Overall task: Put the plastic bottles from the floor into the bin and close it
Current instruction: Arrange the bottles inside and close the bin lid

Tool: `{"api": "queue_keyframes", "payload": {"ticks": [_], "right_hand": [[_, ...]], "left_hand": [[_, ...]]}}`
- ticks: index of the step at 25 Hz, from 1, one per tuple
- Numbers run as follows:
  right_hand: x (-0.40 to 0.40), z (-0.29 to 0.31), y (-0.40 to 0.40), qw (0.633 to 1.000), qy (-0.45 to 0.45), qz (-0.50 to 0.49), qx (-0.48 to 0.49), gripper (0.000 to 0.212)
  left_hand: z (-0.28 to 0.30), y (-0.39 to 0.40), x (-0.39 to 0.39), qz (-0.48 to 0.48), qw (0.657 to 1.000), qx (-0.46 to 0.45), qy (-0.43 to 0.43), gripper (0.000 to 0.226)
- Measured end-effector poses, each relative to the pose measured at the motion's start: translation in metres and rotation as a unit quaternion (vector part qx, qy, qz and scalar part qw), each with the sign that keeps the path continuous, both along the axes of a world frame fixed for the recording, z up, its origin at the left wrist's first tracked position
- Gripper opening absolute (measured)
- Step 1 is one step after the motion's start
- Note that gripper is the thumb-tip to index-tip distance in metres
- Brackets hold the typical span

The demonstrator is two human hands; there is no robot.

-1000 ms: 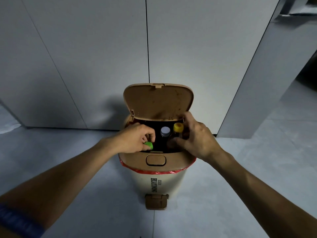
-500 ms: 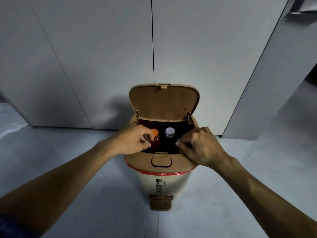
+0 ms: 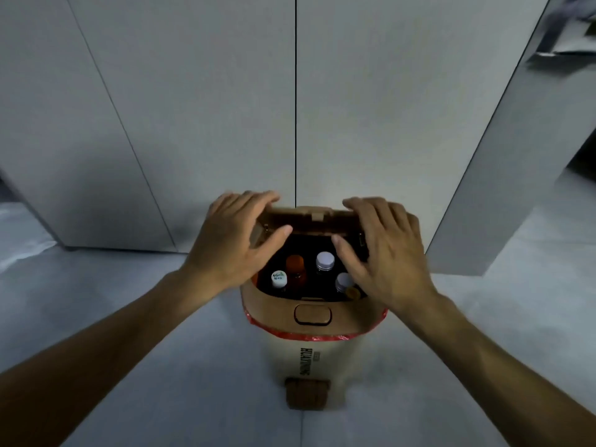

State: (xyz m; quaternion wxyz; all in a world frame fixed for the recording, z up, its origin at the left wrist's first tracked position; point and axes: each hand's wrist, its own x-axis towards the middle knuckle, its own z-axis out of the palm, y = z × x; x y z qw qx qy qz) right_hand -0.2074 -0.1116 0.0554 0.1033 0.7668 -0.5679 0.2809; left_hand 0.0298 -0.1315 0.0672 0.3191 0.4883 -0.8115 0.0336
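Low in the frame stands the pedal [image 3: 308, 392], above it the cream bin [image 3: 309, 353] with its red liner edge [image 3: 317, 335]. Inside the dark mouth, at centre frame, the bottles [image 3: 324, 264] stand upright, caps white and orange. Beyond, the left hand [image 3: 233, 243] and right hand [image 3: 385, 250] lie spread, each grip loosely curled on the tan lid [image 3: 311, 217], half lowered. Best to press both sides evenly, thumbs clear of the rim, checking no cap stops the lid from seating
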Motion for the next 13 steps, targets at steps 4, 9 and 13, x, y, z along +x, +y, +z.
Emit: {"api": "queue_keyframes", "payload": {"ticks": [4, 9, 13], "right_hand": [[-0.006, -0.043, 0.031, 0.998, 0.045, 0.032, 0.036, 0.04], [-0.01, -0.071, 0.045, 0.993, 0.07, 0.056, 0.082, 0.04], [-0.007, -0.073, 0.048, 0.994, 0.06, 0.044, 0.085, 0.047]], "left_hand": [[-0.038, 0.039, 0.009, -0.018, 0.996, 0.043, -0.072, 0.049], [-0.079, 0.054, 0.009, -0.048, 0.99, 0.062, -0.121, 0.042], [-0.082, 0.054, 0.006, -0.043, 0.994, 0.045, -0.088, 0.041]]}}
